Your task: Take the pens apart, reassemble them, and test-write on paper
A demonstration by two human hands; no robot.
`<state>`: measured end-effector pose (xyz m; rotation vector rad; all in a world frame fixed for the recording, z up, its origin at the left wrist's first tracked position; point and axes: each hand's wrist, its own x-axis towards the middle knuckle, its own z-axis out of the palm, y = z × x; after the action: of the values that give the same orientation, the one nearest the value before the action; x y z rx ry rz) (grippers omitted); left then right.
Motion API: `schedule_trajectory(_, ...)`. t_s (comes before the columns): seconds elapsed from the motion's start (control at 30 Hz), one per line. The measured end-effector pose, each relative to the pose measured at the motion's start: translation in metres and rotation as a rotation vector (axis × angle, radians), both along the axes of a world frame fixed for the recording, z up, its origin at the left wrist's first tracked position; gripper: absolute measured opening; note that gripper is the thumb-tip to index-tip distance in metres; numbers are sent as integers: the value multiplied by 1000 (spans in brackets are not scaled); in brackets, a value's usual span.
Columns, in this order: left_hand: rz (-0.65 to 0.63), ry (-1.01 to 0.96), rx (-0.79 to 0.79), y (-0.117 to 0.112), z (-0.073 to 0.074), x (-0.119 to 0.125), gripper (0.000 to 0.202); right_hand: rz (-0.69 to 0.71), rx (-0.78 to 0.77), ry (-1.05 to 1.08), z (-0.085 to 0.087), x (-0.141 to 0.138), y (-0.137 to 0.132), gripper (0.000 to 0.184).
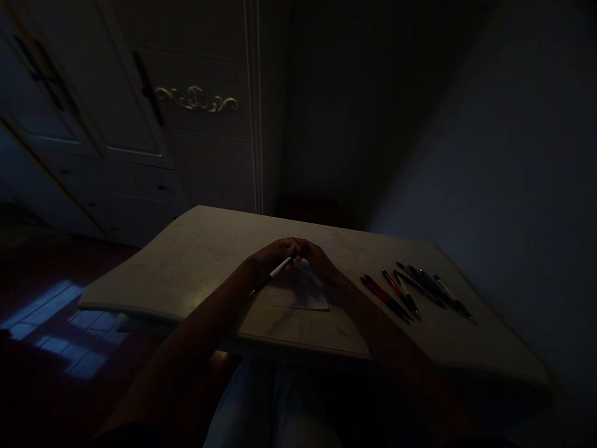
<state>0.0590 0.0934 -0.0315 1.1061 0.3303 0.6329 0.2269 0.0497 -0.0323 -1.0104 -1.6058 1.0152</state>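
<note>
The room is very dark. My left hand and my right hand meet above the middle of a pale table. A white pen slants down and to the left out of my left hand, whose fingers are curled around it. My right hand's fingers are bent and touch the left hand at the pen's upper end; what they grip is hidden in the dark. Under both hands lies a small sheet of paper.
Several pens, red and dark blue, lie side by side on the table's right part. A white cabinet with dark handles stands behind the table at left. A wall rises at right. Light patches fall on the floor at left.
</note>
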Motion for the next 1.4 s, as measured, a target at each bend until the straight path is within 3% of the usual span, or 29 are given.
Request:
schedule_trajectory(0.23,100,-76,-51,-3,3,9,33,80,-225,207,-6,-4,3,77)
schedule_trajectory(0.47,229,-110,-137,0,6,12,34,97,-294,370,0,-11,-1,69)
schedule_trajectory(0.77,396,-143,-298,0,15,8,22,141,-369,407,10,-5,-6,79)
schedule_trajectory(0.87,465,-180,-335,4,15,5,17,167,-376,409,13,-5,-9,79)
schedule_trajectory(1.1,476,-170,-354,13,8,0,14,128,-362,401,14,-1,-8,79)
schedule_trajectory(1.27,576,-172,-376,11,15,2,15,51,-325,379,15,4,-3,78)
schedule_trajectory(1.4,584,-133,-335,8,18,4,7,34,-285,336,10,8,0,73)
